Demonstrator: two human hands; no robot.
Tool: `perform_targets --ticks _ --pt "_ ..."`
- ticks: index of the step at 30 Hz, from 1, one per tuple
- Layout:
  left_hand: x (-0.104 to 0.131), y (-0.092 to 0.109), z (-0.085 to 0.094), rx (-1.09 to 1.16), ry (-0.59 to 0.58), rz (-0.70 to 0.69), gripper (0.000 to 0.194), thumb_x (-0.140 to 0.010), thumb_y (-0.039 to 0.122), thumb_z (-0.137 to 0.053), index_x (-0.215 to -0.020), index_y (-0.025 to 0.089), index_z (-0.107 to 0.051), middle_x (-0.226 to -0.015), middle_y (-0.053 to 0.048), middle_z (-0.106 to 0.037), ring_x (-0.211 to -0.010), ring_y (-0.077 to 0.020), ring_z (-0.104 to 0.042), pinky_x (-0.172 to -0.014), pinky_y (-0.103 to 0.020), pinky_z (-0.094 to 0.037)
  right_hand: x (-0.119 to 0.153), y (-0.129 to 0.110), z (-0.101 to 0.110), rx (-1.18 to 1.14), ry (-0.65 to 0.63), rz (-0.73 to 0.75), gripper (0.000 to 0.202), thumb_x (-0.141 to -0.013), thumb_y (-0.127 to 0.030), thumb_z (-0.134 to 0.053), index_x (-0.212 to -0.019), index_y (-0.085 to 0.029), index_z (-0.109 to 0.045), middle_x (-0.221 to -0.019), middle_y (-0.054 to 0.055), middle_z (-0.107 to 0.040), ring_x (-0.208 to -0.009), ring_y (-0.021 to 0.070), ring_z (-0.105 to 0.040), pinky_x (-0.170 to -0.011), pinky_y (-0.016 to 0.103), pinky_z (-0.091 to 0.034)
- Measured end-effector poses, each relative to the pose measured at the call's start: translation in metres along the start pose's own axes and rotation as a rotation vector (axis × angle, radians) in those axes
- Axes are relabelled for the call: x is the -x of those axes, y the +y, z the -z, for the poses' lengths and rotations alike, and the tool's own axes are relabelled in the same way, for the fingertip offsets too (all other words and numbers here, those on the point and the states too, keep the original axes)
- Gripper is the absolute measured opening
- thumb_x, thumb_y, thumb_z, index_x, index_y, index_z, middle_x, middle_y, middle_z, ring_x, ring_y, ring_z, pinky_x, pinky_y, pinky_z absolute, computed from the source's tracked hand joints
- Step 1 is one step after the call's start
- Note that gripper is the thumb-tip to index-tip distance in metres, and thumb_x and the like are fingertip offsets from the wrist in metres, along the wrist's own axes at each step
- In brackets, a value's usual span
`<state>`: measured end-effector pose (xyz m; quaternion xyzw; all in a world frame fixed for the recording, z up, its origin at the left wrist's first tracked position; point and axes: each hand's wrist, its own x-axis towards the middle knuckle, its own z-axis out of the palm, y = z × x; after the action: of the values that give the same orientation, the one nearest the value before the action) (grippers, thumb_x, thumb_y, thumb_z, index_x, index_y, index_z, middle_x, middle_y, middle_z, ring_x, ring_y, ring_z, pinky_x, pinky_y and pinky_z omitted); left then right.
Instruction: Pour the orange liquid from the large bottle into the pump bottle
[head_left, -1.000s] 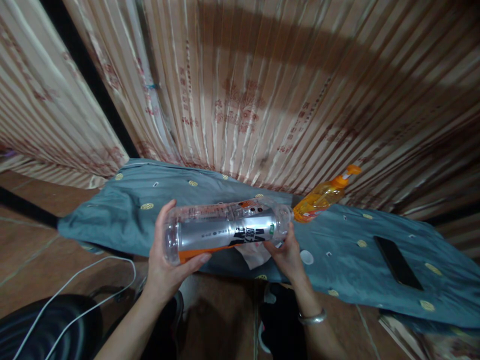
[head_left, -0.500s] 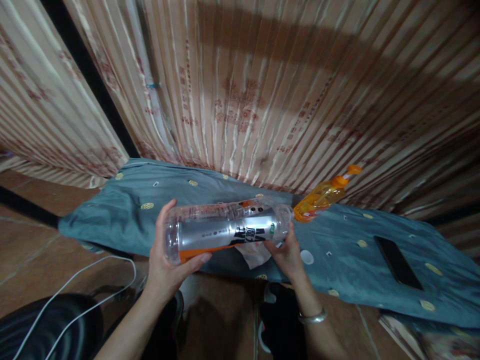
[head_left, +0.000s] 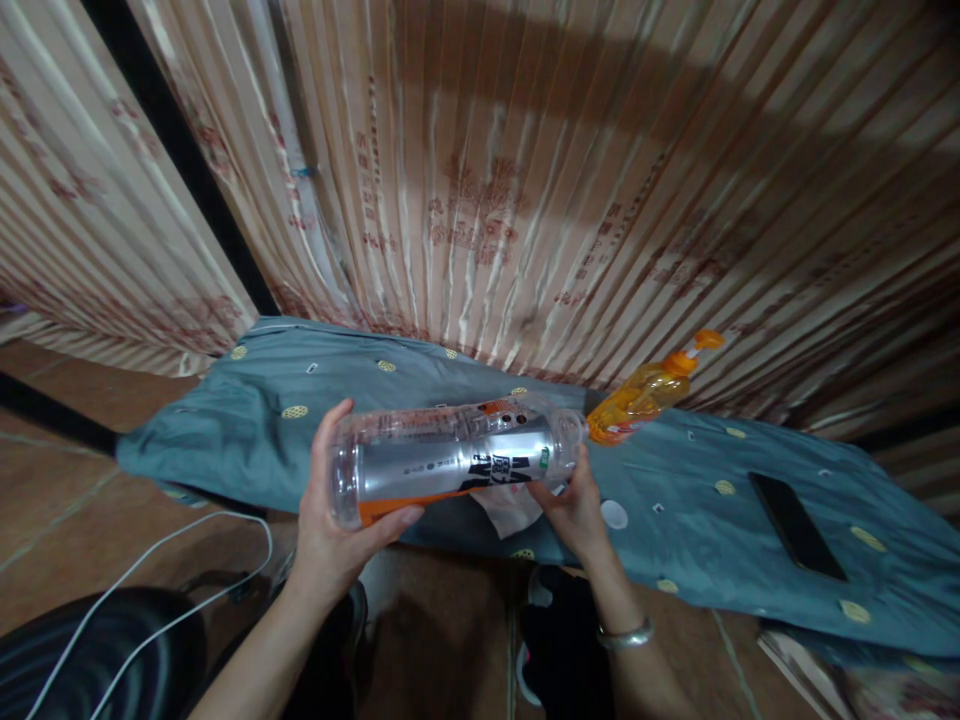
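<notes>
A clear plastic bottle [head_left: 442, 462] with a silver and orange label lies sideways across both my hands, above the blue cloth. My left hand [head_left: 337, 510] is closed around its base, thumb along the near side. Near the neck, my right hand [head_left: 574, 505] grips the other end; part of its fingers is behind the bottle. The bottle's mouth points right, and I see no cap on it. Just past the mouth stands a pump bottle [head_left: 637, 398] of orange-yellow liquid. Below my right hand are a white round cap [head_left: 613, 514] and a pale piece of paper or tissue [head_left: 508, 512].
A blue patterned cloth [head_left: 690, 530] covers the low surface, with a dark phone [head_left: 796, 525] at the right. A striped curtain [head_left: 480, 200] hangs behind. At lower left, a white cable [head_left: 161, 545] runs over a black ridged seat-like object [head_left: 112, 660].
</notes>
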<state>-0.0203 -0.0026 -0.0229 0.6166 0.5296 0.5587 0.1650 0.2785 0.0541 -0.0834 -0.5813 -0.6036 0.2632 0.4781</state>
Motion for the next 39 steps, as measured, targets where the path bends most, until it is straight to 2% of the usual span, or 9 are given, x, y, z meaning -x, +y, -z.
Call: perform_targets --ticks 5,13,18,22,26,35,39 --pt "0.0002 0.0014 -0.0010 0.020 0.009 0.021 0.108 -0.070 0.052 -0.090 -0.160 0.028 -0.036 -0.137 -0.012 -0.068 -0.123 -0.0366 -0.071 -0.107 -0.054 -0.056 0.0004 0.0000 -0.0001 0.018 0.003 0.000 0.082 -0.074 -0.038 -0.076 -0.148 -0.019 -0.046 -0.127 0.013 -0.076 -0.109 0.0320 -0.077 -0.097 0.049 -0.060" --pt "-0.0004 -0.0022 0.0008 -0.041 -0.022 -0.068 0.103 -0.077 0.049 -0.085 -0.162 0.028 -0.031 -0.137 -0.013 -0.068 -0.121 -0.0345 -0.072 -0.102 -0.053 -0.059 0.0004 -0.0033 0.0003 0.018 0.008 0.004 0.081 -0.074 -0.037 -0.076 -0.148 -0.020 -0.048 -0.130 0.012 -0.075 -0.116 0.0316 -0.075 -0.100 0.047 -0.060" --pt "-0.0010 -0.0028 -0.0001 -0.044 -0.013 -0.095 0.103 -0.078 0.049 -0.085 -0.163 0.029 -0.031 -0.138 -0.013 -0.068 -0.122 -0.0342 -0.072 -0.102 -0.052 -0.060 0.0001 -0.0033 -0.0001 0.025 0.014 -0.008 0.084 -0.073 -0.037 -0.076 -0.149 -0.020 -0.046 -0.129 0.012 -0.076 -0.112 0.0312 -0.076 -0.097 0.049 -0.061" --pt "-0.0009 -0.0044 0.0000 -0.044 -0.012 -0.085 0.103 -0.078 0.049 -0.086 -0.163 0.029 -0.031 -0.138 -0.012 -0.068 -0.121 -0.0331 -0.073 -0.103 -0.051 -0.060 -0.0004 -0.0010 -0.0008 0.020 0.023 0.004 0.082 -0.072 -0.040 -0.076 -0.147 -0.019 -0.048 -0.124 0.012 -0.078 -0.105 0.0304 -0.077 -0.095 0.048 -0.061" --pt "-0.0006 -0.0050 0.0007 -0.033 -0.007 -0.091 0.104 -0.076 0.050 -0.087 -0.163 0.030 -0.032 -0.137 -0.011 -0.069 -0.122 -0.0333 -0.072 -0.103 -0.051 -0.059 -0.0004 0.0001 -0.0006 0.028 0.019 0.012 0.082 -0.073 -0.039 -0.076 -0.148 -0.019 -0.047 -0.127 0.013 -0.077 -0.108 0.0308 -0.077 -0.097 0.048 -0.060" --pt "0.0005 -0.0070 0.0006 -0.020 -0.002 -0.074 0.105 -0.074 0.048 -0.088 -0.162 0.030 -0.033 -0.138 -0.011 -0.068 -0.123 -0.0343 -0.071 -0.104 -0.052 -0.059 0.0000 -0.0058 0.0001 0.010 0.012 -0.041 0.083 -0.071 -0.039 -0.076 -0.146 -0.019 -0.048 -0.121 0.011 -0.079 -0.102 0.0309 -0.078 -0.094 0.049 -0.062" --pt "0.0008 -0.0057 0.0007 -0.025 -0.001 -0.084 0.105 -0.075 0.049 -0.088 -0.163 0.031 -0.033 -0.139 -0.011 -0.068 -0.123 -0.0339 -0.071 -0.104 -0.051 -0.059 -0.0004 -0.0023 -0.0006 0.023 0.012 -0.017 0.083 -0.073 -0.041 -0.076 -0.147 -0.019 -0.048 -0.127 0.013 -0.076 -0.110 0.0316 -0.076 -0.098 0.050 -0.060"
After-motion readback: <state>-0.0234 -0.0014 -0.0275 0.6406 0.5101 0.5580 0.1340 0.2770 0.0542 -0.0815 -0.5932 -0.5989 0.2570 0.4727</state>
